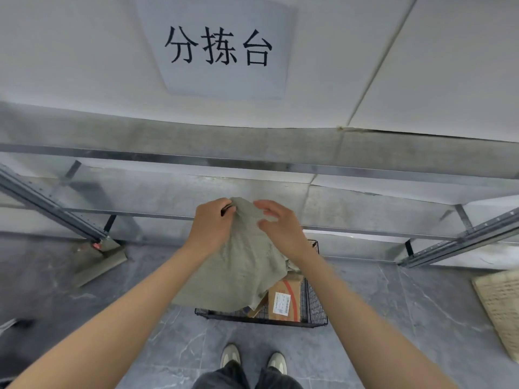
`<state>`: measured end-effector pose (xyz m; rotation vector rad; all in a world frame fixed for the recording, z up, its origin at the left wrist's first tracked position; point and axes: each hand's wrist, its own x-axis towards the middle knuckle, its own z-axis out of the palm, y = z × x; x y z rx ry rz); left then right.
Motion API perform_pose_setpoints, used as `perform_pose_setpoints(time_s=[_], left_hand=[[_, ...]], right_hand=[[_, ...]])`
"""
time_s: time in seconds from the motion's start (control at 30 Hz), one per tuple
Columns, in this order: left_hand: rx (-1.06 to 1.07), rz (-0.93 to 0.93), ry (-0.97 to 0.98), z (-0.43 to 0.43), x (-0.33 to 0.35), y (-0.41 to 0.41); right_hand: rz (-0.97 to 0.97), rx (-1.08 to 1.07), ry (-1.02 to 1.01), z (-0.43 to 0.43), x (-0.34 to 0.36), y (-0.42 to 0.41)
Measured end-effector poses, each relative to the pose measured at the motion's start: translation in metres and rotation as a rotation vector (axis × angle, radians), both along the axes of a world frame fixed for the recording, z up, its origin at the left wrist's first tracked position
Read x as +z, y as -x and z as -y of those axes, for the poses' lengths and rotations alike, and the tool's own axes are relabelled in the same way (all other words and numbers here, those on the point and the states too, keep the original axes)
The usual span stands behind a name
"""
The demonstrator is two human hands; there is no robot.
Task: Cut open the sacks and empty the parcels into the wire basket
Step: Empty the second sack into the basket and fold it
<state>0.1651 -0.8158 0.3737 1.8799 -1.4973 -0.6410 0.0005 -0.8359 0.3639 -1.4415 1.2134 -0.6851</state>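
Note:
A grey-green woven sack (241, 265) hangs limp above the black wire basket (314, 304) on the floor. My left hand (210, 223) grips the sack's upper edge, and a small dark object shows between its fingers. My right hand (280, 223) is beside it with fingers spread and loosely bent against the sack's top; whether it holds the cloth is unclear. A brown cardboard parcel (285, 300) with a white label lies in the basket, partly covered by the sack. More of the basket's contents are hidden.
A metal rack (252, 161) with shelves stands right behind the basket, under a wall sign. A tan woven sack (502, 307) lies on the floor at the right. My shoes (252, 360) stand just before the basket. A dark object (19, 324) lies at the left edge.

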Motion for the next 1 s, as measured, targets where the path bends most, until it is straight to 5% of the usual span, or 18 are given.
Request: perform_pose_setpoints(time_s=[0.17,0.53,0.67,1.0], left_hand=[[0.006,-0.075,0.0,-0.006,0.011,-0.006],[0.125,-0.234,0.009,-0.024,0.019,-0.028],[0.172,-0.485,-0.074,-0.03,0.012,-0.052],[0.065,0.031,-0.496,-0.049,-0.053,-0.133]], right_hand=[[-0.03,0.17,0.089,0.002,0.027,-0.027],[-0.143,0.195,0.068,0.004,0.031,-0.052],[-0.136,0.139,0.048,0.001,0.024,-0.051],[0.042,-0.003,-0.191,-0.003,0.02,-0.035]])
